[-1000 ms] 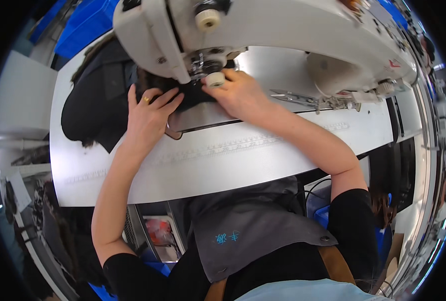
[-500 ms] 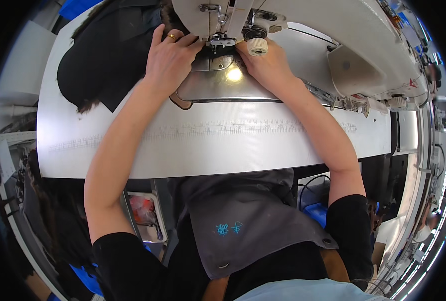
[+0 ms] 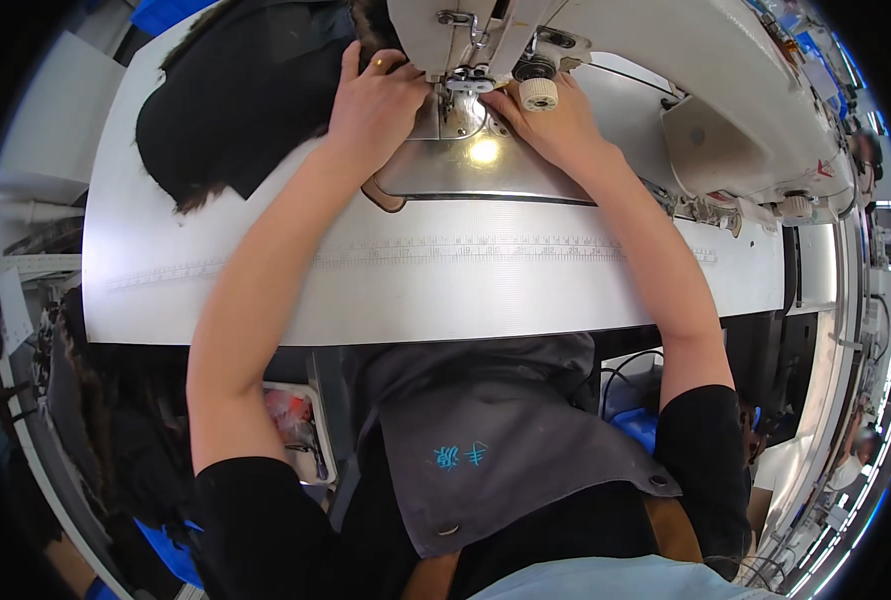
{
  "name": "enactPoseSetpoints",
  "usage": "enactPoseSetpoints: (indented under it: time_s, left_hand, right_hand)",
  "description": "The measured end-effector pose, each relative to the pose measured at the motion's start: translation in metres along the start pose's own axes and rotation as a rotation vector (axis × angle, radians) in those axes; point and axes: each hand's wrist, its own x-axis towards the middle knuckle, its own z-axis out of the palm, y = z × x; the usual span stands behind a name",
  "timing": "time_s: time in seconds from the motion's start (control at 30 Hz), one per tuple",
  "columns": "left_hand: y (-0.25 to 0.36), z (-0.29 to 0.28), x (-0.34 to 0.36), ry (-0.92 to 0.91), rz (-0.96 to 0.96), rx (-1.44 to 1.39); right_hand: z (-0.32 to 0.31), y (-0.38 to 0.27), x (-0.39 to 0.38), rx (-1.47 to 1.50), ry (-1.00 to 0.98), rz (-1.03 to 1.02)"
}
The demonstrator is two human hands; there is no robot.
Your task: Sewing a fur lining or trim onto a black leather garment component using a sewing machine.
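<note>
A large black fabric piece with brown fur at its edges lies on the left of the sewing table, running back behind my left hand. My left hand, a ring on one finger, is bent over the fabric's right edge beside the machine's presser foot. Its fingertips are partly hidden by the machine head. Right of the foot, my right hand is curled, thumb pointing toward the needle area. The white knurled dial covers part of its fingers, and what they hold is hidden. Bare needle plate shows before the foot.
The white sewing machine arches over the right side. A printed ruler scale crosses the white tabletop. Below the front edge sits a pale bin of small items. Dark furry material hangs at the left.
The whole view has shifted slightly, the machine and table now lying farther right. Dark material in front of the presser foot has gone, baring the metal plate. Both hands stay beside the foot.
</note>
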Motion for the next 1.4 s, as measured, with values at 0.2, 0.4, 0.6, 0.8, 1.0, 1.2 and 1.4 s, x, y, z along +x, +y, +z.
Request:
enactPoseSetpoints:
  time_s: [0.2,0.4,0.6,0.8,1.0,1.2,1.4]
  left_hand:
    - [-0.056,0.001,-0.020,0.171,-0.171,0.164]
    - [-0.156,-0.093,-0.139,0.569,-0.995,-0.950]
    - [-0.039,-0.188,-0.247,0.041,-0.606,-0.603]
    - [0.053,-0.180,-0.279,0.026,-0.657,-0.516]
    - [0.064,-0.194,-0.284,0.274,-0.731,-0.739]
    - [0.062,-0.191,-0.299,0.502,-0.766,-0.898]
    - [-0.001,-0.170,-0.308,1.108,-1.215,-1.520]
  right_hand:
    - [0.002,-0.016,-0.034,-0.033,0.211,-0.030]
    - [-0.013,-0.032,-0.057,0.102,0.216,-0.111]
    - [-0.026,-0.057,-0.060,0.432,0.291,-0.330]
    - [-0.061,-0.161,-0.029,0.501,0.398,-0.773]
    - [-0.001,-0.215,0.012,0.066,0.325,-0.722]
    - [-0.103,-0.180,0.007,1.346,0.195,-0.125]
    - [-0.119,-0.102,-0.071,1.031,-0.679,-0.603]
